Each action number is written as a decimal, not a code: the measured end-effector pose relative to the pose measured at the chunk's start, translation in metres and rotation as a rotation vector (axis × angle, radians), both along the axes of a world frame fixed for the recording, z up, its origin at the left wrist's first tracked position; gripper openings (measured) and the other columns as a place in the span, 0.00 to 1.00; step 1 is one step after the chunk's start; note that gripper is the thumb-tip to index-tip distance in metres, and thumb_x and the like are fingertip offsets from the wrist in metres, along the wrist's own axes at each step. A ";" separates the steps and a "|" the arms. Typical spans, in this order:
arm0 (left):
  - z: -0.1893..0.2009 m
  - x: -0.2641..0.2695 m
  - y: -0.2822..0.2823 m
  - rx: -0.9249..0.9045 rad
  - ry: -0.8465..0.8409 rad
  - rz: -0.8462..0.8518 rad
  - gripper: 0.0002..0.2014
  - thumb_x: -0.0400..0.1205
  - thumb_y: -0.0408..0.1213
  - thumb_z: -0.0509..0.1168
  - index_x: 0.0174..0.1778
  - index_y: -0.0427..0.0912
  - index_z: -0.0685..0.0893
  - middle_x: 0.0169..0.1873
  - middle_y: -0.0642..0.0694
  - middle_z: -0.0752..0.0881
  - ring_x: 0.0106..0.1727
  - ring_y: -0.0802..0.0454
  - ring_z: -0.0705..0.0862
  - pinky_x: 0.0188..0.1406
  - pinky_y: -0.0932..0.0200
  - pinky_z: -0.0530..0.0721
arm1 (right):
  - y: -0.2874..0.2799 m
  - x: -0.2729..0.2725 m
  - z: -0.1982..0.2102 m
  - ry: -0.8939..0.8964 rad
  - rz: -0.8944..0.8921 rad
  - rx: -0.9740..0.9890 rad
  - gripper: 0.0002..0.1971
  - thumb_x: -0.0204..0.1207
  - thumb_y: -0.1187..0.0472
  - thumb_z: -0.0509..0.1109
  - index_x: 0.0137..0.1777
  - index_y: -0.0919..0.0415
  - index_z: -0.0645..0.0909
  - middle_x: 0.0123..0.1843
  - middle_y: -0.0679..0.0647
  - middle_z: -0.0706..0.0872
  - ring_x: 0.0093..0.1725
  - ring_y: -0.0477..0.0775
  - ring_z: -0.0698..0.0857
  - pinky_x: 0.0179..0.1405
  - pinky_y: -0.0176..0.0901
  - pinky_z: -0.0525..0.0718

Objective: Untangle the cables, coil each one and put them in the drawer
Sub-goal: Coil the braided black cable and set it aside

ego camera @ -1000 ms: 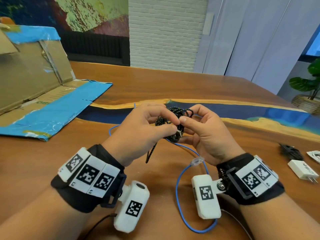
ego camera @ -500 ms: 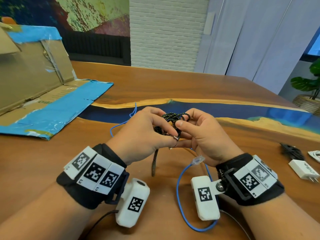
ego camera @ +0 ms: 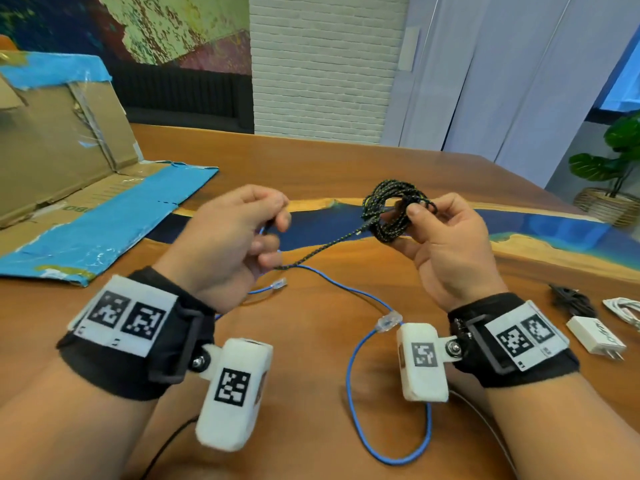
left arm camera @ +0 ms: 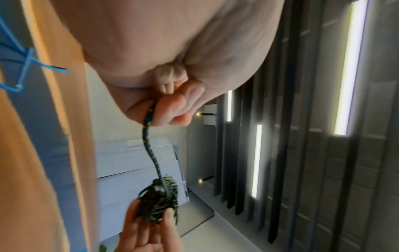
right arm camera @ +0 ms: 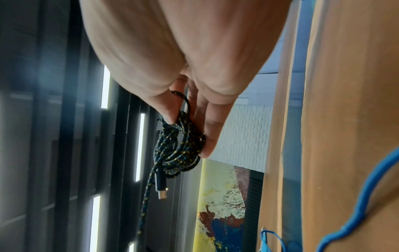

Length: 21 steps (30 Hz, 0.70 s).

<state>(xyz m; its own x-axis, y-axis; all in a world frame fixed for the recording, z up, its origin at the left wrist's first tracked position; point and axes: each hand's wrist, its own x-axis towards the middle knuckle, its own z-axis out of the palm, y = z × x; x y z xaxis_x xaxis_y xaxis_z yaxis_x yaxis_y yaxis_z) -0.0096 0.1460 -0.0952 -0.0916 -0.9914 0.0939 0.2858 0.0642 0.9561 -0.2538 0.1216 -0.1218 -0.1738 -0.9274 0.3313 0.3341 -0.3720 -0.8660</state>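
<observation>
Mid-frame left, our left hand pinches the braided cable's tail. Centre-right, our right hand grips its coil above the table. Tug too hard and the loops probably slip or snag the blue cable underneath.

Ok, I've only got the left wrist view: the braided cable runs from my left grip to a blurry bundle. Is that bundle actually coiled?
Observer: Yes. The right hand pinches the braided cable in several loops, and a plug hangs free below them.
Operator: And the blue cable? I only see a corner of it.
Observer: The blue cable lies loose on the table, not coiled.
Operator: Anything else waiting?
Observer: A white charger and a black cable lie at the table's right edge.
</observation>
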 end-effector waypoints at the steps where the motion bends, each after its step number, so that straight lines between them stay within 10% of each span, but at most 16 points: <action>1: -0.004 0.000 -0.002 0.031 -0.049 -0.014 0.08 0.90 0.34 0.60 0.45 0.43 0.80 0.31 0.48 0.79 0.18 0.59 0.61 0.16 0.66 0.64 | 0.002 0.001 0.002 -0.027 0.015 -0.024 0.13 0.86 0.74 0.63 0.43 0.58 0.70 0.45 0.64 0.91 0.46 0.62 0.93 0.47 0.68 0.91; 16: -0.031 -0.021 -0.005 -0.107 -0.284 0.002 0.10 0.85 0.26 0.67 0.47 0.45 0.92 0.30 0.48 0.79 0.29 0.54 0.73 0.30 0.64 0.74 | 0.024 0.026 0.005 0.078 0.470 0.008 0.13 0.81 0.69 0.64 0.61 0.57 0.82 0.55 0.61 0.88 0.48 0.58 0.87 0.47 0.56 0.87; 21: -0.035 -0.026 -0.002 -0.101 -0.209 -0.024 0.08 0.84 0.21 0.66 0.56 0.29 0.86 0.43 0.37 0.85 0.36 0.51 0.81 0.35 0.63 0.83 | 0.021 0.031 -0.002 0.214 0.398 -0.005 0.22 0.73 0.77 0.66 0.64 0.60 0.80 0.57 0.66 0.86 0.51 0.58 0.87 0.47 0.47 0.90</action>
